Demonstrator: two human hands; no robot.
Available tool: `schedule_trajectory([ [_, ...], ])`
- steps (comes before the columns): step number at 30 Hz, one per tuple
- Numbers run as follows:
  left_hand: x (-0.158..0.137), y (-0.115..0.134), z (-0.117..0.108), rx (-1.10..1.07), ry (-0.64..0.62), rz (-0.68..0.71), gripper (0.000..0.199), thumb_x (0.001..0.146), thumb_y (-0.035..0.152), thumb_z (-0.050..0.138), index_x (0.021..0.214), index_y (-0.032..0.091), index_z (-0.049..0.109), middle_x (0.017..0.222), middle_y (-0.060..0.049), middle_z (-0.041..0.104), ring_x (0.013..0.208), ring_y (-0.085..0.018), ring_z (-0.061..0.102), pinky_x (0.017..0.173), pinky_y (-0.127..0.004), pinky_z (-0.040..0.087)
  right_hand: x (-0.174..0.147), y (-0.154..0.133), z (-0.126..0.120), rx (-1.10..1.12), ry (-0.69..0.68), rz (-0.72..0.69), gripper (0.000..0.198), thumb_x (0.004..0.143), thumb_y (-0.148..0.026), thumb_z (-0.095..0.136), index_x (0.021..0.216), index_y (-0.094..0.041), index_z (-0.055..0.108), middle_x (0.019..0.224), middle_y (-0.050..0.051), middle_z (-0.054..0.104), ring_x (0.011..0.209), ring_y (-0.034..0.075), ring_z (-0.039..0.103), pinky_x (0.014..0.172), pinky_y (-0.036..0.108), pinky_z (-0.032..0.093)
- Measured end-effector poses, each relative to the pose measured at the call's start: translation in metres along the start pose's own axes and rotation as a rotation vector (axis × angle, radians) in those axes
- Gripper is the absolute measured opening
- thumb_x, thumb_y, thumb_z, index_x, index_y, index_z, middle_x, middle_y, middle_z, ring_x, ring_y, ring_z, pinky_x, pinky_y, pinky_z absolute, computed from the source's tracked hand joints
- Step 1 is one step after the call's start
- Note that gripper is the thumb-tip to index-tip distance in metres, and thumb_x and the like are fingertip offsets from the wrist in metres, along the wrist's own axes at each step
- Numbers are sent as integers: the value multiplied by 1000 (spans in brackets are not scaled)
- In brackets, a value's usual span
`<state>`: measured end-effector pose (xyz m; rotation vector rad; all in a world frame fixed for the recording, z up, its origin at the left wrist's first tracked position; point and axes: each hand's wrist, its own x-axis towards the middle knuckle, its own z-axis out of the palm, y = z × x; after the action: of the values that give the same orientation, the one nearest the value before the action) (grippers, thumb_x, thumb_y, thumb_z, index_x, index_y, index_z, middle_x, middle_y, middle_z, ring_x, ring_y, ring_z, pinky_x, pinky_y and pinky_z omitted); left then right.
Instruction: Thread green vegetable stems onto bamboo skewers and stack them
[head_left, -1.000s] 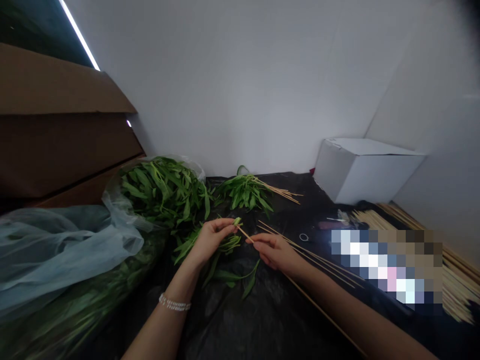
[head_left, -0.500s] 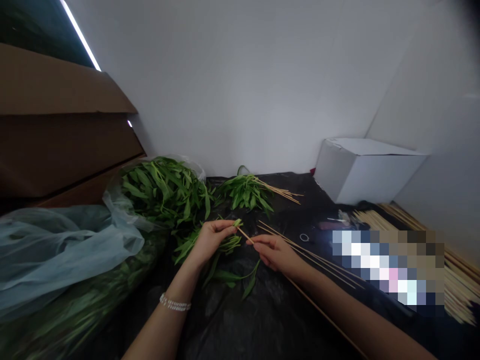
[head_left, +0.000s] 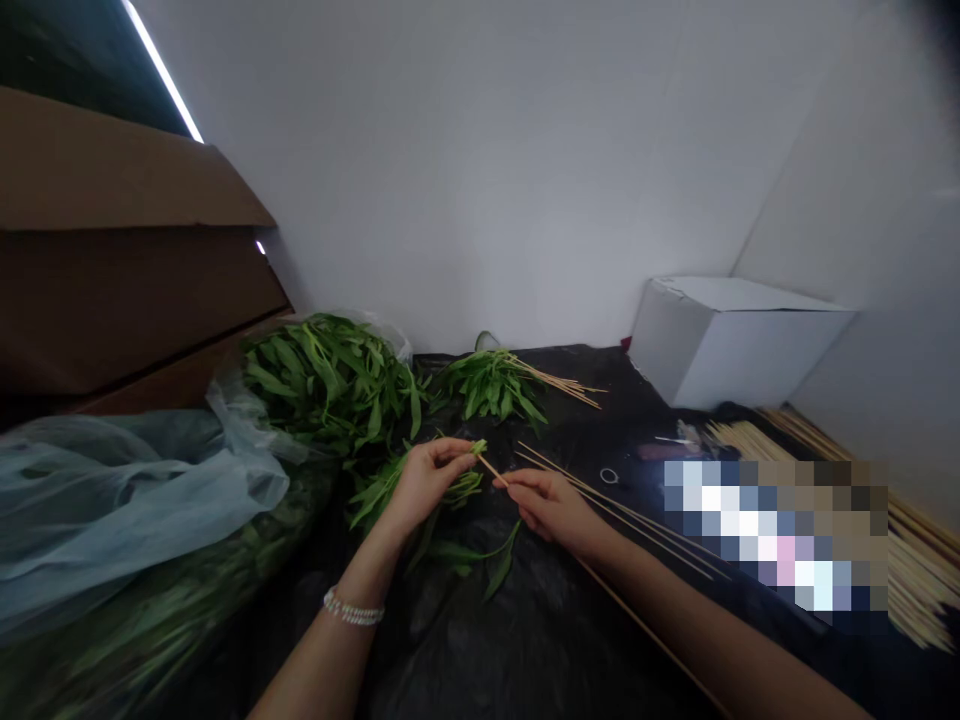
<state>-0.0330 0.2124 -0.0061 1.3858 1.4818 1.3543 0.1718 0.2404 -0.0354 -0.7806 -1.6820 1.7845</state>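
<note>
Between thumb and fingers, my left hand (head_left: 431, 478) pinches a leafy green stem (head_left: 478, 447). My right hand (head_left: 546, 502) is closed on a thin wooden skewer (head_left: 637, 612), whose tip end meets the stem at my left fingertips. Whether the tip has gone into the stem is too small to tell. Under and beside my left hand lies a small heap of green stems (head_left: 465, 488), partly hidden by it. A loose leafy sprig (head_left: 491, 570) rests on the black plastic sheet (head_left: 442, 650) below my hands. Several bare skewers (head_left: 645, 525) lie just right of my right hand.
Leafy greens (head_left: 330, 380) fill a clear plastic bag at the left, behind another bag (head_left: 150, 500). Farther back lies a bunch of greens on skewers (head_left: 495, 385). At the right stand a white box (head_left: 697, 340) and a pile of wooden sticks (head_left: 930, 570). A ring (head_left: 609, 475) lies nearby.
Almost nothing differs. The stem in my left hand and the skewer tip have shifted very slightly; both hands keep their hold.
</note>
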Motion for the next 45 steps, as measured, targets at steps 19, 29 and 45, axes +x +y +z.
schedule_trajectory([
  [19, -1, 2, -11, -194, -138, -139, 28, 63, 33, 82, 82, 14, 73, 77, -5, 75, 69, -14, 65, 69, -25, 49, -6, -4, 6, -138, -2, -109, 38, 86, -37, 53, 109, -11, 67, 47, -8, 43, 41, 6, 36, 41, 18, 25],
  [29, -2, 3, -8, -230, -127, -119, 31, 62, 31, 83, 86, 14, 73, 79, -5, 75, 70, -14, 67, 70, -25, 50, -5, -4, 8, -194, 26, -117, 36, 87, -35, 51, 109, -12, 67, 47, -8, 42, 41, 7, 36, 42, 19, 29],
  [45, -3, -3, 8, -107, -97, -42, 30, 65, 36, 79, 87, 16, 75, 79, -6, 76, 71, -18, 69, 71, -29, 52, -1, -3, 7, -184, 74, -72, 34, 85, -35, 51, 104, -12, 66, 46, -8, 44, 37, 6, 35, 40, 18, 26],
])
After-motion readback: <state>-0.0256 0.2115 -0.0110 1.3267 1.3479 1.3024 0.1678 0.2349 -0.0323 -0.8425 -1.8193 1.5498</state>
